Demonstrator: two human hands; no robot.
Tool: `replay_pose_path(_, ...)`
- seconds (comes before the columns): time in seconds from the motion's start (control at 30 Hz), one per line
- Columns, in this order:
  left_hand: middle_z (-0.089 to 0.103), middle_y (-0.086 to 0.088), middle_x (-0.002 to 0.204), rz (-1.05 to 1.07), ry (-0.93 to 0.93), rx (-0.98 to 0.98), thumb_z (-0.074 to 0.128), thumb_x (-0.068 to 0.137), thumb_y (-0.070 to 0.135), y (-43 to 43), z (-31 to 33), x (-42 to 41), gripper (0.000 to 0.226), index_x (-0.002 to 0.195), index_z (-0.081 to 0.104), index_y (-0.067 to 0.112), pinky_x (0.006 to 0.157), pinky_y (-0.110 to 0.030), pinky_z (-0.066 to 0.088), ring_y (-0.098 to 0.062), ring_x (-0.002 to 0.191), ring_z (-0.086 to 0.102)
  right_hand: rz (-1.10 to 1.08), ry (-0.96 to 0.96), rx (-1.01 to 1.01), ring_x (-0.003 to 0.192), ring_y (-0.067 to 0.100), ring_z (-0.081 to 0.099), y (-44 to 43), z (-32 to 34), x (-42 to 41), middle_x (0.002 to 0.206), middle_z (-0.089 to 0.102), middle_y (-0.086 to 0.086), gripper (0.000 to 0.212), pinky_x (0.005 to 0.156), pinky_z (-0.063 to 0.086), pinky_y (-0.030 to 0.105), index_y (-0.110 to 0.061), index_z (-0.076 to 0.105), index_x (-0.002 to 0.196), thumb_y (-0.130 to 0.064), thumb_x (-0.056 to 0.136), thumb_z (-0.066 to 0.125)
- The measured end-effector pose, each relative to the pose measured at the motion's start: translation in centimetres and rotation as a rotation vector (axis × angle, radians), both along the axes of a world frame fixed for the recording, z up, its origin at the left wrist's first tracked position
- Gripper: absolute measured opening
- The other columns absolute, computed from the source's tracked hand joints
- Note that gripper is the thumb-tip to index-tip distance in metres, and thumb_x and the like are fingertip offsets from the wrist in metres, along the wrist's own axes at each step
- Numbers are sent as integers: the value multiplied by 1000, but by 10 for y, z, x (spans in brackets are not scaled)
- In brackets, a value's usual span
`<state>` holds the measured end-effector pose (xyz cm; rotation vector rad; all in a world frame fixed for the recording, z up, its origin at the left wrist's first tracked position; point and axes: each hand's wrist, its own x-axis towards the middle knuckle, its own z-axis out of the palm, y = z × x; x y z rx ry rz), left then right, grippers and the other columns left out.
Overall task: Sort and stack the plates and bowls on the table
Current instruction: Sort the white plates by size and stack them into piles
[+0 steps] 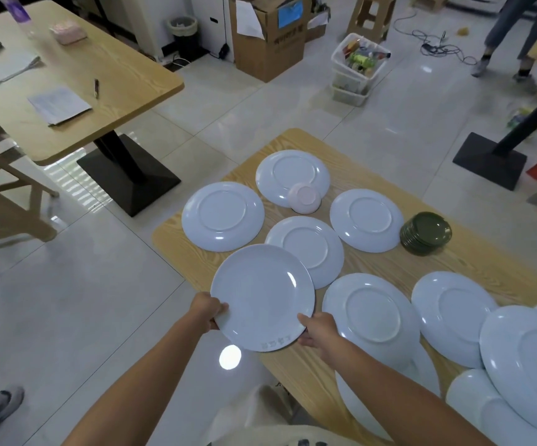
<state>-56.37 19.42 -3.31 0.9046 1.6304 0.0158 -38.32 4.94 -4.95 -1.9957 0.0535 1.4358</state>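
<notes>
Two hands (pixel 207 309) (pixel 317 329) grip one plate (pixel 260 297); at least eight other plates (pixel 370 310), one pink bowl (pixel 304 197), one green stack (pixel 426 233).

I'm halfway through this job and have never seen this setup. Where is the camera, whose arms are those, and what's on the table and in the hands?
There is no machine here. The bare arms are a person's, and the single picture comes from a wide-angle camera on that person's head, looking forward and down. The left hand and right hand each grip the near rim of one white plate at the near-left edge of the table. Whether it is lifted or resting is unclear. More plates lie spread over the wooden top, most showing their foot rings, so bottom up. A pink bowl sits upside down at the farthest plate's edge. A stack of green dishes stands to the right.
</notes>
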Motion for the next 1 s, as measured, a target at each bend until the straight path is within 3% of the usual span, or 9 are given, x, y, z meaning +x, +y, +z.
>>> replay_pose_path(0.17,58,-23,109,-17,-1,15,54,91,-6,6,-4,14,34,125,50,-6,71,-49,53,-40,94,59,-66,8,39,83,26,65,0,4,5,104,65,19,23,56,54,25,5,60,112,-7,93,53)
replay_pose_path(0.3,55,-22,101,-49,15,31,53,92,-5,12,-3,21,29,121,50,-7,76,-62,52,-48,101,59,-95,40,54,97,32,66,0,5,6,114,65,23,28,72,57,30,10,59,116,1,93,47)
replay_pose_path(0.43,56,-19,92,-88,35,-8,49,93,-5,9,-2,16,31,124,48,-8,62,-47,53,-35,79,58,-96,66,34,98,34,64,-4,11,1,118,62,26,28,78,55,34,12,56,118,7,92,45)
replay_pose_path(0.53,57,-21,100,-132,69,-28,45,94,-5,3,-5,5,32,126,46,-8,53,-42,51,-33,76,59,-96,96,-23,109,38,62,-8,18,-8,121,60,28,31,87,54,38,14,53,121,11,91,47)
replay_pose_path(0.63,58,-22,101,-132,94,-32,43,93,-6,-3,-8,-5,32,125,46,-9,56,-43,52,-36,78,60,-107,127,-71,114,40,60,-11,24,-15,123,60,30,32,94,51,44,16,53,122,12,90,50)
replay_pose_path(0.8,59,-26,112,-110,109,4,43,93,-5,-7,-8,-2,32,124,47,-10,67,-49,55,-43,96,62,-145,156,-63,113,38,60,-13,30,-14,123,60,29,32,94,52,43,16,52,122,11,90,51)
replay_pose_path(1.0,55,-27,121,-126,133,44,46,93,-2,-2,-4,16,34,126,45,-6,70,-52,55,-45,104,59,-180,141,25,73,24,63,-19,20,-9,113,63,25,29,55,56,26,11,52,122,6,95,44)
